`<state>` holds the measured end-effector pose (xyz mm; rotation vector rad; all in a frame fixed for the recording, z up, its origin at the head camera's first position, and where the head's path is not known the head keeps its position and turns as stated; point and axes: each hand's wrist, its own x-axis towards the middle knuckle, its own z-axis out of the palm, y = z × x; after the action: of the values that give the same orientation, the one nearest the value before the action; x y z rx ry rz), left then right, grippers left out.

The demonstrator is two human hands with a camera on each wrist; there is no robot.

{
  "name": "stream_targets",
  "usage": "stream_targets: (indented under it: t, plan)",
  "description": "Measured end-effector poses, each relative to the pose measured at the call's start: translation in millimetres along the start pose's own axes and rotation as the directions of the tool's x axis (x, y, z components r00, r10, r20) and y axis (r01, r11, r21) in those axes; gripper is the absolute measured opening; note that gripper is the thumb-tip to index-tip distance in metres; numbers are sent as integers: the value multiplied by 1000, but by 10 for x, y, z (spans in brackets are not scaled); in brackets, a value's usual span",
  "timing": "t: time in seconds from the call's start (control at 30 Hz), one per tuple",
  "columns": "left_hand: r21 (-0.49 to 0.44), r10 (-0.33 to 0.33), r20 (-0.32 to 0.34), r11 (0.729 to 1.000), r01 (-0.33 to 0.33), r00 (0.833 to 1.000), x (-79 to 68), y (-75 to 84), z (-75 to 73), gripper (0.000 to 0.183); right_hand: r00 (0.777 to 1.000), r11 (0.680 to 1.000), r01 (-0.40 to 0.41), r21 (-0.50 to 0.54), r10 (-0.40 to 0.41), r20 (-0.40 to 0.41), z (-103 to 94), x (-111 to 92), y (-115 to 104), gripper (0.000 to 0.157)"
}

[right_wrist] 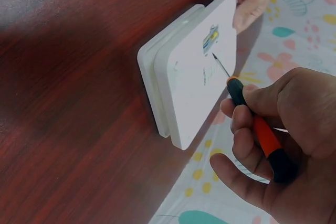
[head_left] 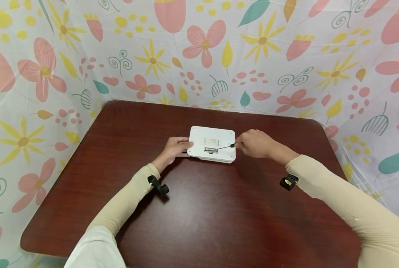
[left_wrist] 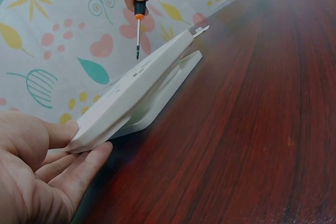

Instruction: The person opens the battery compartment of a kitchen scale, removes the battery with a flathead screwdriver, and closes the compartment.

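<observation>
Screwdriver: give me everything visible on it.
The screwdriver has a black-and-orange handle, apparently plastic or rubber, and a thin, straight, metallic-looking shaft with a dark tip. The right hand holds it by the handle, pointing down toward the open recess in the white device. In the left wrist view, the tip looks just clear of the device.

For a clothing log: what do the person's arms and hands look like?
The left hand and right hand are bare. A beige sleeve covers each forearm, with a white sleeve farther up the left. A black wrist camera sits near each wrist, the right one yellow-marked.
</observation>
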<state>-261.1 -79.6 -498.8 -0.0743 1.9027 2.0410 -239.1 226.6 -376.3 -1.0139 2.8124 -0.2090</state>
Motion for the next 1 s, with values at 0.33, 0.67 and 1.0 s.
stream_targets:
  t: [0.33, 0.67, 1.0]
  plan:
    - [-7, 10, 3, 1000, -10, 1000, 18, -12, 0, 40, 1000, 999, 23, -33, -22, 11, 8, 63, 2, 19]
    - [2, 1, 3, 1000, -1, 1000, 15, -10, -10, 42, 997, 997, 32, -68, -27, 70, -28, 165, -96, 19]
    - [4, -1, -4, 1000, 1, 1000, 20, -11, 0, 40, 986, 996, 41, -76, -29, 162, -137, 297, -186, 45]
